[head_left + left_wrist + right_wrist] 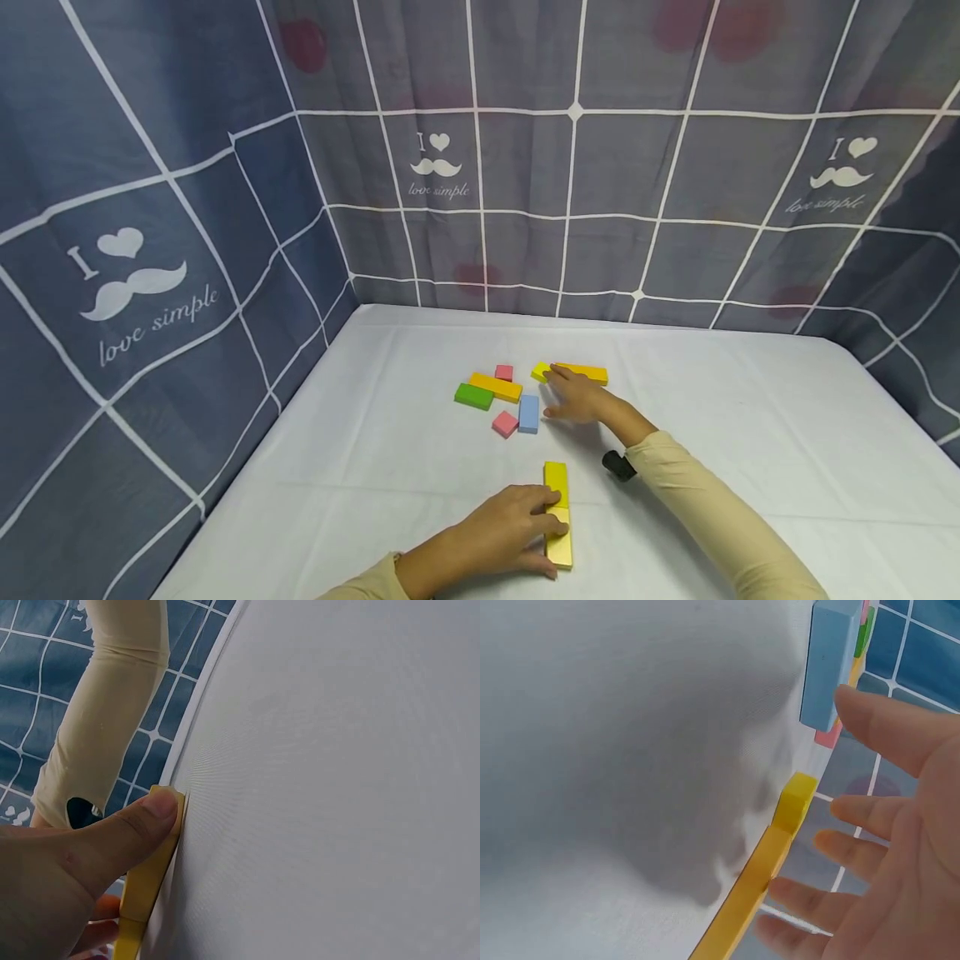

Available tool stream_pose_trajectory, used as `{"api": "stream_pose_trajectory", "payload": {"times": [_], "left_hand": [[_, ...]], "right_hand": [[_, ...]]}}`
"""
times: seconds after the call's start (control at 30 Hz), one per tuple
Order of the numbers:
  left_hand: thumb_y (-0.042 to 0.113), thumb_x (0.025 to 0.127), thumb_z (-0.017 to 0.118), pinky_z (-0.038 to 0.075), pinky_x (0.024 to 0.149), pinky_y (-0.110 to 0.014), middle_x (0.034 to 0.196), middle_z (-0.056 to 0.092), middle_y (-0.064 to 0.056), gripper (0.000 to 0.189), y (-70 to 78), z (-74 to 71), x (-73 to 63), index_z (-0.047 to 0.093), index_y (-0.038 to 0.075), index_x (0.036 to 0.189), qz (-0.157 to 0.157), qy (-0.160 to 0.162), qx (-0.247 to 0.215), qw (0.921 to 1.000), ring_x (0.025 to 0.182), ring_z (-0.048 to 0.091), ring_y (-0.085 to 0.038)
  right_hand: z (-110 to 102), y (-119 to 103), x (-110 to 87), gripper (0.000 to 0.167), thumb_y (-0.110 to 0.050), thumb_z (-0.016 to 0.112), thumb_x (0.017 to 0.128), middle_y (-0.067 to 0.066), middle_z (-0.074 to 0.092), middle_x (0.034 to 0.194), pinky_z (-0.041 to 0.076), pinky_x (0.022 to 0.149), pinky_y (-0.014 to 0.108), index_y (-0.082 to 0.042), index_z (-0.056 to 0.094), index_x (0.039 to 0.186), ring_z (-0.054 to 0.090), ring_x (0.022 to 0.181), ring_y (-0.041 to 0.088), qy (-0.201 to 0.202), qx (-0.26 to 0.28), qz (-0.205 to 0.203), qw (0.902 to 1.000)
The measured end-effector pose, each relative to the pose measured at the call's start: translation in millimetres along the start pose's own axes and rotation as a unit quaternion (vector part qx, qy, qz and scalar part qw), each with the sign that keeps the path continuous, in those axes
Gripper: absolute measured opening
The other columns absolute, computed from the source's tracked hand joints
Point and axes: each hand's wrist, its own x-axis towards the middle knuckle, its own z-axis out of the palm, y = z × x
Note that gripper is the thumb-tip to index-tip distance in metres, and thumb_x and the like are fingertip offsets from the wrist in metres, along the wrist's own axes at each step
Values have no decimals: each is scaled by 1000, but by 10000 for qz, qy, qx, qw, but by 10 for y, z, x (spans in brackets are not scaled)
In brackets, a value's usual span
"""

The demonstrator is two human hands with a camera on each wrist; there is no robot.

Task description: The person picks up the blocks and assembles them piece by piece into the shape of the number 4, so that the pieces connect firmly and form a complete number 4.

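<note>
the left hand (502, 529) is bent over two yellow blocks, its thumb and fingers gripping the near yellow block (558, 552) and a finger on the far yellow block (556, 479); the two lie end to end in a straight line on the near part of the table (337, 475). the right hand (581, 400) is spread with loose fingers and grips nothing, reaching over the small yellow block (539, 372) and the long orange block (588, 375); whether a fingertip touches either, i cannot tell. to do this well, the left hand should press only lightly, so the joined ends do not slip apart, and the right thumb and fingertips should close on the sides of one block, without brushing the blue block (528, 414) just beside the thumb. left of it lie the green block (474, 397), the short orange block (497, 387) and two pink blocks (506, 424). a low lift seems safest, as the black object (618, 466) sits by the right sleeve (697, 492). the table is covered in white cloth with faint creases, and a grey-blue curtain (525, 167) with white grid lines hangs around it.
</note>
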Motion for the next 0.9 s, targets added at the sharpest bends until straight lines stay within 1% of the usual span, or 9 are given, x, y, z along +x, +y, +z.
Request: {"api": "stream_pose_trajectory", "payload": {"times": [0.13,0.2,0.37,0.47,0.63,0.8,0.9], "left_hand": [[58,80,55,42,96,-25,125,54,-1,46,18,3,7,64,26,112,-3,-48,-11,10000,117,50,-12],[58,80,55,42,96,-25,125,54,-1,46,24,2,11,64,26,111,8,-49,-11,10000,117,50,-12],[58,80,55,42,96,-25,125,54,-1,46,35,3,20,64,26,111,50,-53,-18,10000,117,50,-12],[58,80,54,42,96,-25,126,53,-1,46,30,8,21,63,26,112,54,-55,-18,10000,117,50,-12],[58,79,56,42,96,-26,125,54,-2,47,3,10,11,64,25,111,83,106,58,9999,117,50,-13],[59,77,58,43,95,-26,123,55,-2,47,-3,4,-1,65,25,109,89,227,102,9996,115,52,-13],[58,77,58,43,95,-26,122,55,-2,46,1,-5,-4,65,25,108,78,241,53,9997,114,52,-13]], "right_hand": [[1,-21,10,72,-32,64,84,19,22,149,24,107,52,-2,30,141,24,134,39,-10,124,-60,9999],[12,-21,18,72,-31,64,85,19,23,149,24,108,50,0,31,140,25,135,38,-90,153,-17,9998],[49,-5,4,72,-35,63,84,19,30,146,26,108,48,3,33,138,30,133,36,-280,-16,61,9996],[51,-9,-55,70,-34,63,85,19,32,145,26,108,48,4,36,137,31,133,36,-265,-55,-1,9996],[32,-49,-212,63,-29,63,86,21,35,143,27,107,50,4,40,134,32,132,37,-199,75,-190,9996],[60,-55,-348,60,-28,63,86,20,38,141,27,107,50,3,43,133,33,132,36,-161,175,-258,9994],[93,-57,-425,58,-27,63,86,18,39,141,27,107,49,2,44,132,33,132,35,-142,304,-218,9992]]}}
